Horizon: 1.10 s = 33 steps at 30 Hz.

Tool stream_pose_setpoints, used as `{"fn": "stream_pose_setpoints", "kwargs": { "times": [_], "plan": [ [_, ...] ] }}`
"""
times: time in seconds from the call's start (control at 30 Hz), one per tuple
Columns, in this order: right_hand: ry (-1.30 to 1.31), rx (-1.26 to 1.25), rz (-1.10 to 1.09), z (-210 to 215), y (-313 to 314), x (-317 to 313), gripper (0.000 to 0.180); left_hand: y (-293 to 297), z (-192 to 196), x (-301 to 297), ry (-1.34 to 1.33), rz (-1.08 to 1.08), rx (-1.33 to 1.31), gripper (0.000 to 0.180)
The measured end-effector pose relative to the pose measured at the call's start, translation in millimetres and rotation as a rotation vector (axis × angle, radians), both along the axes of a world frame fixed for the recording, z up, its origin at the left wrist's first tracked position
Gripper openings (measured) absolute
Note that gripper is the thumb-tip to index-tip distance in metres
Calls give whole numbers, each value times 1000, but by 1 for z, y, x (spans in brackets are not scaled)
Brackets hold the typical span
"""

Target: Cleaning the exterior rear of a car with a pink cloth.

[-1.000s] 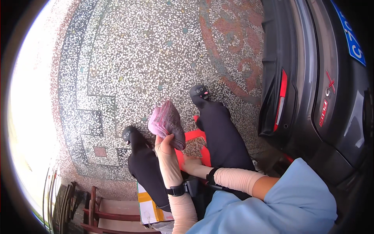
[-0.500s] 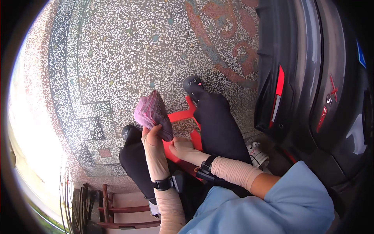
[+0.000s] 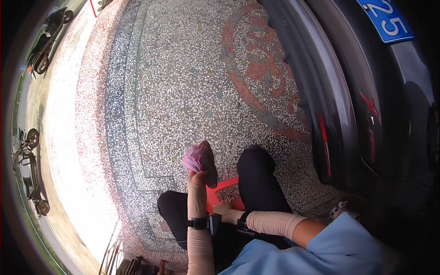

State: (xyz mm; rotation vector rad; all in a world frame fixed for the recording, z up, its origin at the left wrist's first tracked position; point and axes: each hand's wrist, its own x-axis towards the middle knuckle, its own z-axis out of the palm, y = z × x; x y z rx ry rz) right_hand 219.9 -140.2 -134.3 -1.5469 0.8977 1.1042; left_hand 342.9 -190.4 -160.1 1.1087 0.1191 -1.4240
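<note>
Pinched in my left hand (image 3: 197, 178) is a bundle of folded socks (image 3: 200, 160), pink on one side and dark grey on the other, held out over the floor by my left knee. My thumb lies across the near edge of the fabric. Lower and to the right, between my knees, my right hand (image 3: 223, 209) has its fingers curled at a red plastic stool (image 3: 228, 183). Part of the stool is hidden by my legs and hands. Both wrists wear black straps with small dark boxes.
A dark grey car's rear (image 3: 339, 101) stands close on my right. Speckled terrazzo floor (image 3: 183, 91) stretches ahead. Motorbikes (image 3: 31, 174) are parked outside in bright light at far left. Dark wooden furniture (image 3: 137, 266) is at lower left, and a patterned round item (image 3: 339, 208) by my right elbow.
My view has tilted up and swung, bringing the motorbikes and the car's plate into sight. The socks stay in my left hand; my right hand stays at the stool, its fingers now more visible.
</note>
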Motion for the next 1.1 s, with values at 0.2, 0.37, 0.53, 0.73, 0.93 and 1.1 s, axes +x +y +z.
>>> {"fn": "stream_pose_setpoints", "kwargs": {
  "times": [0.2, 0.37, 0.53, 0.73, 0.93, 1.1],
  "plan": [
    [-416, -65, -28, -71, 20, -31, 47, -5, 22, -12, -22, -122, -92, 40],
    [-509, -212, -51, -35, 0, -29, 35, 6, 31, -11, -64, -154, -205, 39],
    [-582, -354, -922, 2, -45, -40, 30, 7, 56, -20, -77, -203, -590, 38],
    [-1110, 952, -1642, 69, -100, -88, 36, -30, 172, -59, 307, -291, -440, 42],
    [-1575, 1382, -1738, 108, -94, -135, 67, 0, 191, -67, 474, -269, -547, 41],
    [-1538, 1302, -1749, 108, -99, -157, 61, 27, 175, -82, 146, -353, -687, 38]
  ]
}}
